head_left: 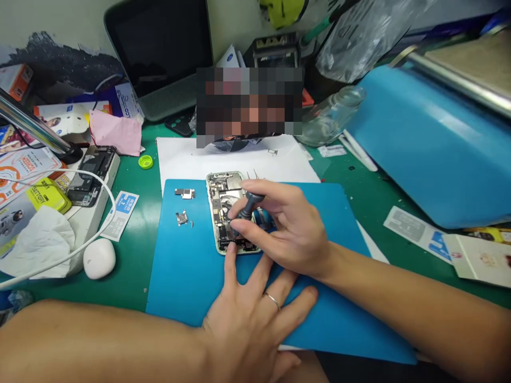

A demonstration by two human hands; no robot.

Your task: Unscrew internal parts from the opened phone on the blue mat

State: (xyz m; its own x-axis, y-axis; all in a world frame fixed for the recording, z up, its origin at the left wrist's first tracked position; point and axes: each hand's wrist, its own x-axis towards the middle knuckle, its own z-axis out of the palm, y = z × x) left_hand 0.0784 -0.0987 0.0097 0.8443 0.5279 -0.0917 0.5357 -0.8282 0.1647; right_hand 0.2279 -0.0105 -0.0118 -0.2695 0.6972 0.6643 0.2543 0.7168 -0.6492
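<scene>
An opened phone [217, 205] lies on a blue mat [183, 287], its inner boards and metal plates showing. My right hand [291, 223] pinches a small dark screwdriver [252, 205] upright over the lower part of the phone; its tip is hard to make out. Spread flat on the mat, my left hand [255, 308] wears a ring, and its index fingertip touches the phone's lower edge. Left of the phone lie a metal bracket [185, 193] and a small phone part [182, 217] with a tiny piece beside it. My right hand covers the phone's right side.
A white sheet [179, 154] lies under the mat. To the left are a white rounded case [99, 259], a white cable [107, 186], a green cap [146, 161] and another opened phone [91, 175]. A glass jar [333, 117] and a blue sheet [419, 143] are at right.
</scene>
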